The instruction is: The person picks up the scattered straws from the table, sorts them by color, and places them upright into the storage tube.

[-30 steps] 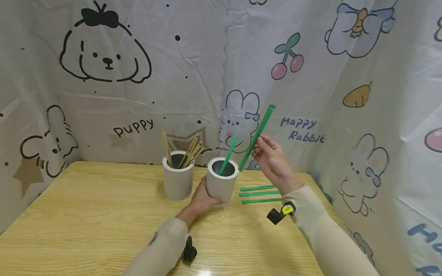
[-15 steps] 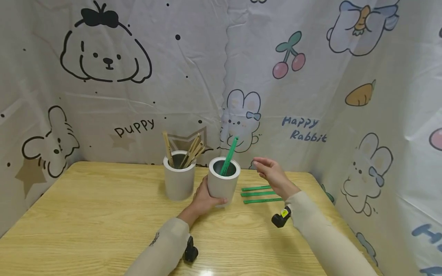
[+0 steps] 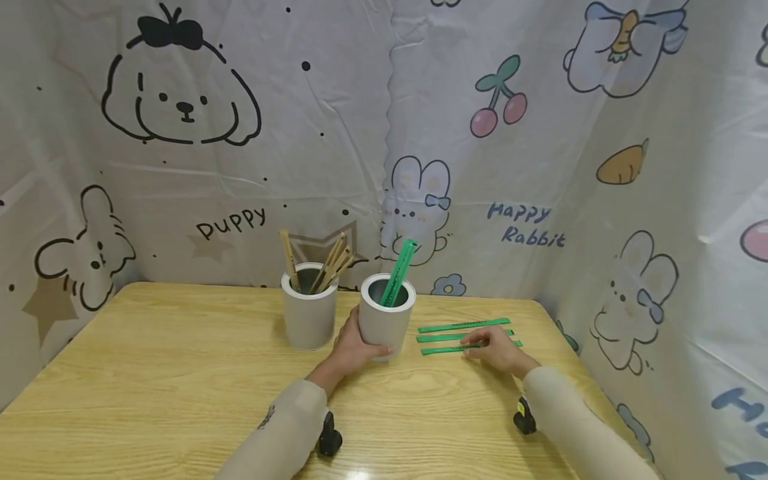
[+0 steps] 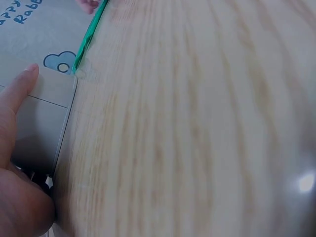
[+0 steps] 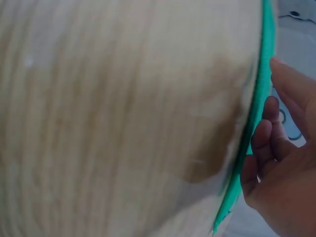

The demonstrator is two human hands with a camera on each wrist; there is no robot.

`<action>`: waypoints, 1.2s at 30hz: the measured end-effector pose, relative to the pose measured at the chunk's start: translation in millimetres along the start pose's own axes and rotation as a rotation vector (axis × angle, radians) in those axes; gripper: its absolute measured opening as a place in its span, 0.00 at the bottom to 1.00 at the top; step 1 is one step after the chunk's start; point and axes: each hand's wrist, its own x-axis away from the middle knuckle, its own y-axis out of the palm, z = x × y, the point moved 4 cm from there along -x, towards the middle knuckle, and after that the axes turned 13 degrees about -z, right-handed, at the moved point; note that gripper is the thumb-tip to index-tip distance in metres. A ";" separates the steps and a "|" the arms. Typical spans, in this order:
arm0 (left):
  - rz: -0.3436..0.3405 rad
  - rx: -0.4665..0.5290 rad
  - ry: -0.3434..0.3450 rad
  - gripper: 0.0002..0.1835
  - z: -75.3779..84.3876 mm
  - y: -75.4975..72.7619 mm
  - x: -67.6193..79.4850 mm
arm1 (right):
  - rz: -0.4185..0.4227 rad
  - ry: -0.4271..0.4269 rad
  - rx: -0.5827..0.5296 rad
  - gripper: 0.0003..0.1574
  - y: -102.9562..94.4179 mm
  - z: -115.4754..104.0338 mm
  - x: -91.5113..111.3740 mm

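My left hand (image 3: 354,347) grips the right-hand white cup (image 3: 387,330) from its left side, the thumb across the front. In the left wrist view the thumb (image 4: 22,86) lies along the cup wall (image 4: 42,128). Several slim green sticks (image 3: 399,273) with dark print lean together in this cup. My right hand (image 3: 495,348) is low over three flat green sticks on the table, fingertips right at the nearest stick (image 3: 441,350). In the right wrist view its fingers are loosely bent beside a green stick (image 5: 257,103), a gap showing between thumb and fingers.
Left of the held cup stands a second white cup (image 3: 309,320) with several tan sticks (image 3: 333,263) in it. The wooden table (image 3: 180,373) runs back to a printed cloth (image 3: 324,167), which also hangs along both sides.
My right hand put the green stick it held into the right-hand cup, let go, and moved down and right to the sticks on the table. The left hand stays on the cup.
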 end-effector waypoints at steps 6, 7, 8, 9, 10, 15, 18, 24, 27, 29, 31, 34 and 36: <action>0.005 -0.012 -0.003 0.61 0.0 0.2 -0.8 | 0.060 -0.051 0.091 0.05 6.2 2.8 -2.3; 0.005 -0.009 -0.001 0.61 -0.8 0.1 -0.9 | 0.065 -0.046 0.092 0.04 6.4 2.5 -2.4; 0.005 -0.008 -0.001 0.61 -1.4 -0.1 -1.0 | 0.072 -0.045 0.090 0.03 5.7 1.9 -2.2; 0.003 -0.006 0.000 0.61 -1.9 0.0 -1.3 | 0.078 -0.044 0.087 0.04 4.6 0.9 -1.7; 0.002 -0.003 0.001 0.61 -2.5 -0.1 -1.5 | 0.086 -0.048 0.080 0.04 2.9 -1.0 -1.0; -0.002 0.001 0.011 0.61 -3.9 0.1 -2.2 | 0.175 -0.084 0.003 0.09 -16.8 -20.0 0.7; 0.001 0.002 0.013 0.61 -4.3 -0.4 -2.4 | 0.237 -0.100 -0.074 0.13 -32.8 -42.2 2.2; -0.001 -0.014 0.013 0.61 -4.3 -0.6 -4.0 | 0.314 -0.191 -0.317 0.17 -57.0 -108.6 7.0; -0.004 -0.008 0.018 0.61 -3.8 -0.7 -4.5 | 0.315 -0.280 -0.538 0.08 -63.3 -144.1 5.9; -0.006 0.000 0.025 0.61 -3.0 -0.5 -4.5 | 0.301 -0.337 -0.690 0.08 -65.2 -166.1 5.1; -0.010 0.004 0.030 0.61 -2.9 -0.2 -4.6 | 0.283 -0.387 -0.833 0.11 -64.7 -185.5 3.9; -0.012 0.013 0.026 0.60 -3.2 -0.1 -4.4 | 0.251 -0.439 -0.979 0.15 -59.4 -207.5 0.0; -0.011 0.012 0.022 0.60 -3.8 0.0 -4.4 | 0.237 -0.452 -1.042 0.17 -53.1 -215.7 -4.8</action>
